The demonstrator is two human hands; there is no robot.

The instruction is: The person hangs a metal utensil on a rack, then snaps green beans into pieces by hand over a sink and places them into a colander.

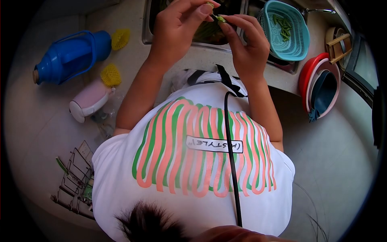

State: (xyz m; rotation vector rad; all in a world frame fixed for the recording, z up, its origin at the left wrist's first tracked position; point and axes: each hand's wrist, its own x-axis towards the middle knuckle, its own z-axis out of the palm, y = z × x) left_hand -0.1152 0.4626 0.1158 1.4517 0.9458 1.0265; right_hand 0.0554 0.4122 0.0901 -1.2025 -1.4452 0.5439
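Note:
Both hands are raised over the sink [219, 48], fingertips nearly meeting. My left hand [175, 30] is closed in a pinch on a small yellow-green piece [210, 5] that looks like part of a green bean. Between the thumb and fingers of my right hand [250, 42] is a short green bean piece [220, 19]. Dark green vegetables [207, 37] lie in the sink below, partly hidden by the hands. To the right, a turquoise colander [297, 50] holds several cut green bean pieces [283, 27].
On the left are a blue thermos flask [72, 56], two yellow mesh scrubbers [120, 39] and a pink-and-white kettle [89, 99]. Nested red and pink basins [304, 76] stand at the right counter edge. A faucet [320, 11] is behind the colander. A black cable [231, 161] hangs down the shirt.

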